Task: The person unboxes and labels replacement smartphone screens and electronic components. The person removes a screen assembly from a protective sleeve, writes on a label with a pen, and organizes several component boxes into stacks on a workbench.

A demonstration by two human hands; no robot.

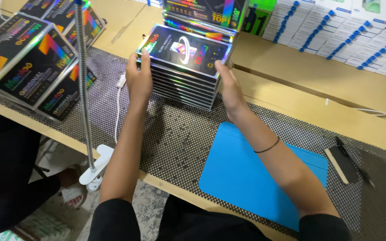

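The surface [291, 80] carries a stack of flat holographic boxes [184, 71], held directly between both grips. The stack's long axis runs from hand to hand. The left hand [139, 78] presses its near-left end and the right hand [228, 87] its right end, equally close, each grip flat against the stack.

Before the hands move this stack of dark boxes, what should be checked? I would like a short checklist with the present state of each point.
1. Left hand on the side of the stack of boxes: ok, fingers press its left side.
2. Right hand on the opposite side: ok, it presses the right side.
3. Stack edges aligned: not ok, the top boxes sit slightly offset.
4. Blue mat free of things: ok.
5. White cable away from the stack: cannot tell, it runs close behind the left hand.
6. Stack lifted or resting on the mesh mat: cannot tell.
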